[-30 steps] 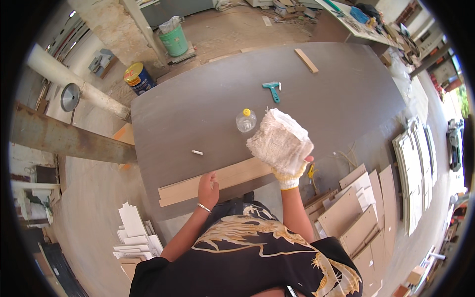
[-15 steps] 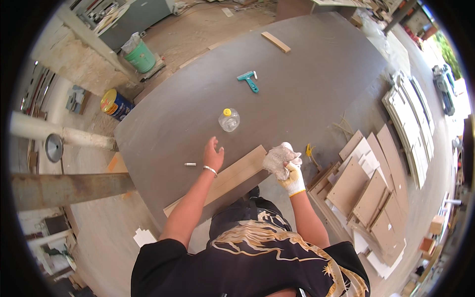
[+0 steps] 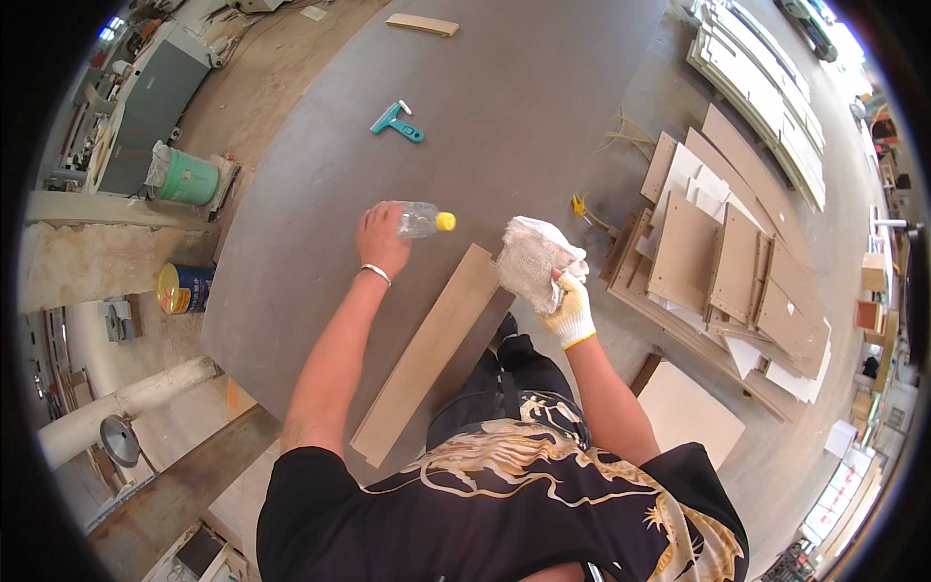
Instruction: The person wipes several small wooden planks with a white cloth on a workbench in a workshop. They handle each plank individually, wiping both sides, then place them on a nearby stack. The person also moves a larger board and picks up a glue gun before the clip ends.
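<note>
My bare left hand [image 3: 384, 239] is closed around the base end of a clear plastic bottle [image 3: 418, 220]. The bottle is tipped sideways over the table, its yellow cap pointing right. In a knitted white glove, my right hand [image 3: 566, 308] grips a bunched, greyish-white rag [image 3: 533, 260] beside the far end of a wooden board [image 3: 427, 357]. That long, flat board lies along the table's near edge, between my forearms. Beyond my left hand, a teal scraper [image 3: 397, 123] rests on the table.
The large grey table [image 3: 320, 165] also bears a short wood strip [image 3: 423, 24] at its far side. Stacked brown panels [image 3: 687, 247] stand at my right, with white panels [image 3: 756, 87] behind. A green bucket [image 3: 190, 179] and a blue-yellow can [image 3: 184, 289] are on the left.
My left hand has reached forward and taken hold of the bottle, which stood on the table before and is now tilted. The view has turned; the right hand still holds the rag.
</note>
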